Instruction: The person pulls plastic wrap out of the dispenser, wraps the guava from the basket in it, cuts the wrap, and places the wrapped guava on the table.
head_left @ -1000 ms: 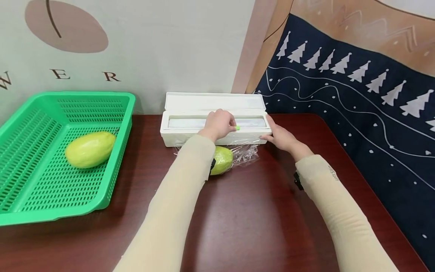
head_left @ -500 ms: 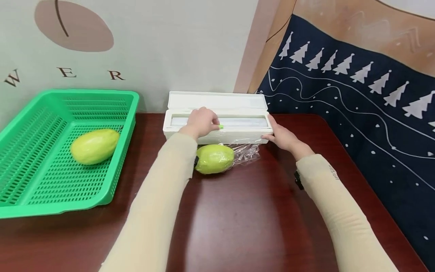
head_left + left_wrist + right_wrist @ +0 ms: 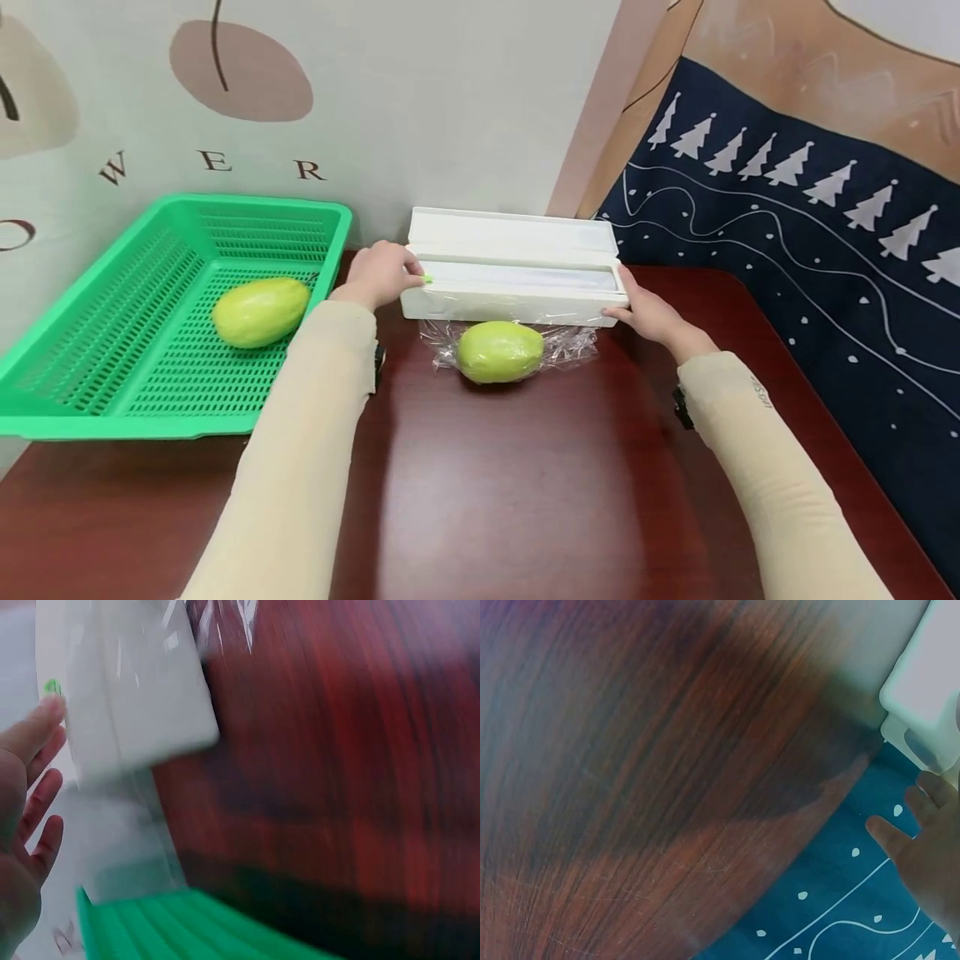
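Left hand point(image 3: 381, 273): fingertips together, pinching the green slide cutter point(image 3: 427, 279) at the left end of its track; remaining fingers spread loosely in the left wrist view
Right hand point(image 3: 652, 315): clamped on the right end of the white film dispenser point(image 3: 517, 307), presumably bracing it against the cutter's pull
Lid point(image 3: 513, 233): tipped back towards the wall, apparently to leave the track accessible
Papaya-like fruit point(image 3: 500, 352): on the dark red table point(image 3: 510, 500), just in front of the dispenser, probably placed there so the film reaches it directly
Cling film point(image 3: 572, 346): crumpled out on both sides of the fruit; whether fully severed, cannot tell
Green basket point(image 3: 343, 218): at left, containing a second fruit point(image 3: 260, 312)
Lettering: W, E and R legible on the wall cloth point(image 3: 450, 108); small print on the right cuff point(image 3: 759, 392) unreadable
Brand: none seen on the dispenser
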Demonstrator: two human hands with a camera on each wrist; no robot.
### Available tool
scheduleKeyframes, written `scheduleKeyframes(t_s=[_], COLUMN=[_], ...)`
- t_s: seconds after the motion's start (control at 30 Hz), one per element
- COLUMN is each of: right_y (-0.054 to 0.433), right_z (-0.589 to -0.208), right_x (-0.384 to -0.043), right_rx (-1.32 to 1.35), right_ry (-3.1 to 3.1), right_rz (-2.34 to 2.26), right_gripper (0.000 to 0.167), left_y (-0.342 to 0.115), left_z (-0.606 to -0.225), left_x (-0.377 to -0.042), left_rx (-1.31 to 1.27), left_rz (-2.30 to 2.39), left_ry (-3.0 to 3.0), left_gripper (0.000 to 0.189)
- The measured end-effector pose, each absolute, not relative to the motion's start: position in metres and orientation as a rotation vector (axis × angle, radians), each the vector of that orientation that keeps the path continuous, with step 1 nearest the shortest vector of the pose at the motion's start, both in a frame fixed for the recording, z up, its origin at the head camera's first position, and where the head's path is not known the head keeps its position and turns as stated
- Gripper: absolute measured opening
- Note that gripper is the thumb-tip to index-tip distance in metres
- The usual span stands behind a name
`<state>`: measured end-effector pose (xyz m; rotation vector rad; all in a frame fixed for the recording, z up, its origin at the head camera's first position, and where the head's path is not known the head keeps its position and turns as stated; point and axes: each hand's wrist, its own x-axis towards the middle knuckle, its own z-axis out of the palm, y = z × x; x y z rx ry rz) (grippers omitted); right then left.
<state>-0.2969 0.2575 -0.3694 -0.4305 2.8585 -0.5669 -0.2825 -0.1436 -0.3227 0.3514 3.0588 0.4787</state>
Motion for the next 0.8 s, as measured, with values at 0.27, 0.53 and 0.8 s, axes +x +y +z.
scheduleKeyframes(t_s=[0.27, 0.53, 0.8], right_y=[0.259, 0.257, 0.257], right_z=[-0.370, -0.366, -0.364], right_x=[-0.294, -0.296, -0.297], right_rx=[-0.440, -0.441, -0.419], right_ry=[2.852, 2.860, 2.840], right_rz=[-0.573, -0.567, -0.575], right_gripper=[0.087, 0.088, 0.093], left_y=[-0.154, -0.162, -0.148], left_z=[-0.325, -0.316, -0.320], left_x=[-0.276, -0.271, -0.269], left_rx=[0.283, 0.225, 0.287], left_rz=[0.503, 0.476, 0.494], left_ry=[3.069, 3.069, 3.147], left_gripper=[0.021, 0.021, 0.035])
